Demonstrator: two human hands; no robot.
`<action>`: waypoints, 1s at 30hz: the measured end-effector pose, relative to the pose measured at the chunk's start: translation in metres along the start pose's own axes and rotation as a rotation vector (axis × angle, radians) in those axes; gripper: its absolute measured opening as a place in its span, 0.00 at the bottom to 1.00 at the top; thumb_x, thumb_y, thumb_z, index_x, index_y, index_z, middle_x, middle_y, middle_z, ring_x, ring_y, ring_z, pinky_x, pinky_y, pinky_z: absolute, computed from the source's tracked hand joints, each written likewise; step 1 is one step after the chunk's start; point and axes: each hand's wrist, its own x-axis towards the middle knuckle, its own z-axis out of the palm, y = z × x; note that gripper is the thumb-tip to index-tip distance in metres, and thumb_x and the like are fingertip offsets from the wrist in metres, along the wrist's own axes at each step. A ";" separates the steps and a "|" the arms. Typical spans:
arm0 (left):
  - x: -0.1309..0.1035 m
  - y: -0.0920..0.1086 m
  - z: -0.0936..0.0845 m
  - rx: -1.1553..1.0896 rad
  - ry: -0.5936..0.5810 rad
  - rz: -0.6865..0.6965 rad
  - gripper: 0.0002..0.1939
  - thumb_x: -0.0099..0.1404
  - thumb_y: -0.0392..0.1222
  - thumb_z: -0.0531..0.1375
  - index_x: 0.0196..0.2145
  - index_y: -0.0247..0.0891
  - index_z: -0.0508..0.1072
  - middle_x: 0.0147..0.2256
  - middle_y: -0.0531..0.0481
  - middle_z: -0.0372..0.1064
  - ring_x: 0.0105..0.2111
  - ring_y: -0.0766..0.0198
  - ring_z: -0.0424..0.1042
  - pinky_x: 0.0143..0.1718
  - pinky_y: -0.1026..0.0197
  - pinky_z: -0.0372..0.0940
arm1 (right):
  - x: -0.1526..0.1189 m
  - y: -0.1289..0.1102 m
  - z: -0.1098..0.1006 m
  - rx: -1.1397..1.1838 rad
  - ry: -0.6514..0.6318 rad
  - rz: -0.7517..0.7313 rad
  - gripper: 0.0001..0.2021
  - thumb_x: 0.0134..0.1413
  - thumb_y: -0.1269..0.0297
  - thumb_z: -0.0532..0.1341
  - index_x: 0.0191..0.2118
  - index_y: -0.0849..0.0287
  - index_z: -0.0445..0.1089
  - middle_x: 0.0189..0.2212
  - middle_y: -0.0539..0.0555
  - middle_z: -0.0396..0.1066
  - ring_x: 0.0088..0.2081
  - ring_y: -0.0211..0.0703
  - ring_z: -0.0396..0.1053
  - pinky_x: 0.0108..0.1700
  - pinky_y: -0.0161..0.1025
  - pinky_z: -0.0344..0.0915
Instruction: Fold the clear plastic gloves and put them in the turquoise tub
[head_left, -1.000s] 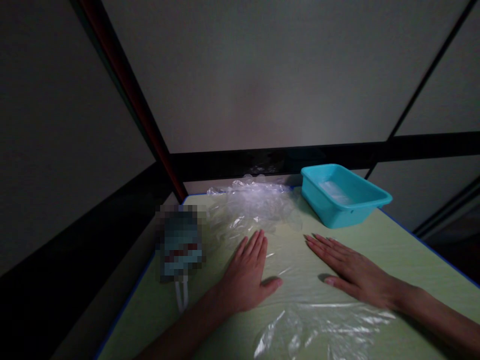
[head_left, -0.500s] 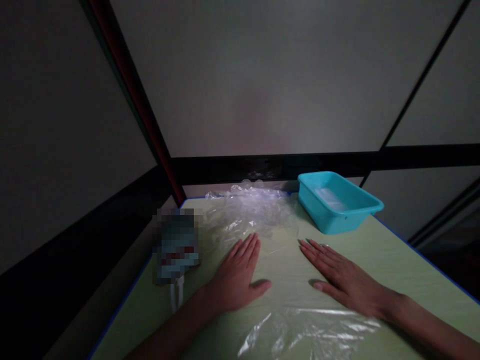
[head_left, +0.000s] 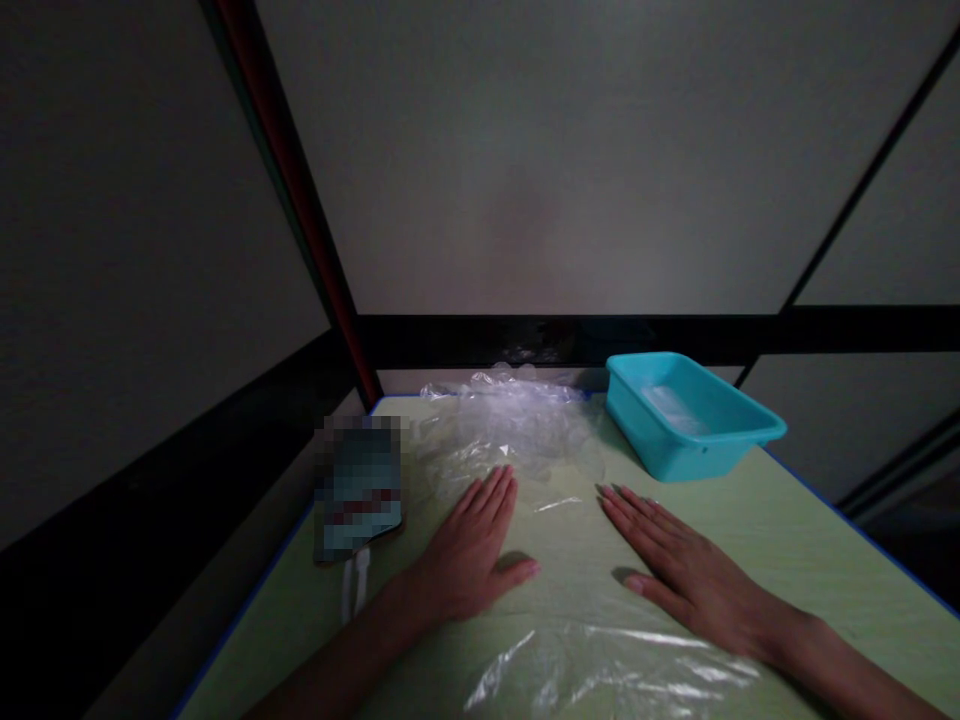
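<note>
My left hand [head_left: 472,550] lies palm down, fingers stretched forward and thumb out to the right, at the near side of a heap of clear, thin plastic [head_left: 510,425]. To the right, my right hand [head_left: 686,575] rests flat, its fingers pointing to the upper left and the thumb apart. Neither hand holds anything. Another stretch of clear plastic film [head_left: 607,670], wrinkled and shiny, lies at the near edge of the view between my forearms. Both hands are on the light green table [head_left: 810,560].
A turquoise plastic basin [head_left: 697,455] stands at the back right with something pale and clear inside. At the left is a blurred-out device [head_left: 360,500] with white cables [head_left: 361,575]. A wall rises behind the table.
The view has shifted slightly, so the basin and wall lines appear a little further right. Both hands keep nearly the same flat pose.
</note>
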 end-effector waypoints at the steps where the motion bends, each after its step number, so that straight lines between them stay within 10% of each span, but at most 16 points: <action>1: 0.000 -0.001 0.001 -0.034 0.025 0.000 0.38 0.61 0.52 0.52 0.60 0.24 0.44 0.62 0.36 0.34 0.61 0.55 0.34 0.59 0.52 0.39 | 0.000 0.000 0.000 0.017 -0.002 0.005 0.32 0.59 0.52 0.48 0.63 0.57 0.32 0.62 0.54 0.34 0.62 0.50 0.33 0.60 0.53 0.42; 9: 0.003 -0.008 0.009 -0.439 0.449 -0.129 0.21 0.62 0.42 0.49 0.52 0.34 0.61 0.54 0.40 0.59 0.54 0.57 0.58 0.55 0.52 0.52 | -0.001 0.005 -0.016 0.456 0.005 0.208 0.29 0.60 0.51 0.45 0.63 0.57 0.38 0.63 0.54 0.35 0.62 0.49 0.38 0.60 0.53 0.41; 14: 0.012 -0.010 0.006 -0.480 0.615 -0.218 0.12 0.61 0.40 0.48 0.40 0.35 0.66 0.42 0.42 0.69 0.45 0.57 0.67 0.49 0.52 0.59 | 0.020 -0.005 -0.029 0.485 0.110 0.220 0.23 0.59 0.54 0.49 0.56 0.59 0.57 0.56 0.58 0.56 0.56 0.51 0.56 0.57 0.51 0.52; 21: 0.022 -0.007 0.011 -0.519 0.642 -0.279 0.08 0.56 0.37 0.50 0.33 0.36 0.67 0.34 0.46 0.71 0.37 0.58 0.71 0.40 0.56 0.65 | 0.044 -0.018 -0.014 0.367 0.202 0.127 0.17 0.56 0.65 0.53 0.52 0.63 0.61 0.47 0.61 0.65 0.48 0.48 0.62 0.51 0.45 0.60; 30: 0.022 -0.008 0.015 -0.455 0.614 -0.324 0.12 0.55 0.35 0.51 0.37 0.35 0.68 0.36 0.44 0.72 0.36 0.56 0.71 0.37 0.53 0.66 | 0.045 -0.020 -0.006 0.276 0.110 0.038 0.19 0.58 0.66 0.52 0.55 0.61 0.59 0.55 0.60 0.58 0.57 0.47 0.53 0.60 0.50 0.44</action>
